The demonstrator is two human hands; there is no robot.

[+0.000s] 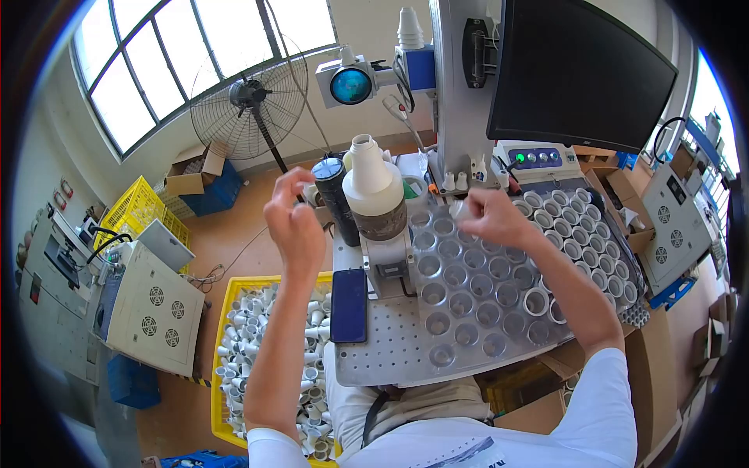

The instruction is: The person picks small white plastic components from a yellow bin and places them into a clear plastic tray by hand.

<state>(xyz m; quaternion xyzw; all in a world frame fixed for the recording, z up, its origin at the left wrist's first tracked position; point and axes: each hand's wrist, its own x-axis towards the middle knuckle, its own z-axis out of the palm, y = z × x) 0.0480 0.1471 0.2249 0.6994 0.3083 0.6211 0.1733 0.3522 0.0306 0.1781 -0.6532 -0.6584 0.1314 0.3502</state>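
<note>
My left hand (296,226) is raised left of a white cone-shaped piece (372,183) standing on a dark round holder (378,222). Its fingers are loosely curled and apart, with nothing visible in them. My right hand (498,220) is over the back of a clear plastic tray (473,269) with rows of round pockets. Thumb and fingers pinch a small whitish plastic part (461,209), mostly covered by the fingertips. Many pockets near me hold no white part. White round-mouthed cups (580,249) fill the tray's right side, and my right forearm hides part of the rows.
A phone (349,306) lies on the perforated metal table (382,355). Left below is a yellow crate (226,343) heaped with white cone parts. A monitor (581,74), a lens head (349,84) and a control box (538,157) stand behind. A fan (250,97) stands back left.
</note>
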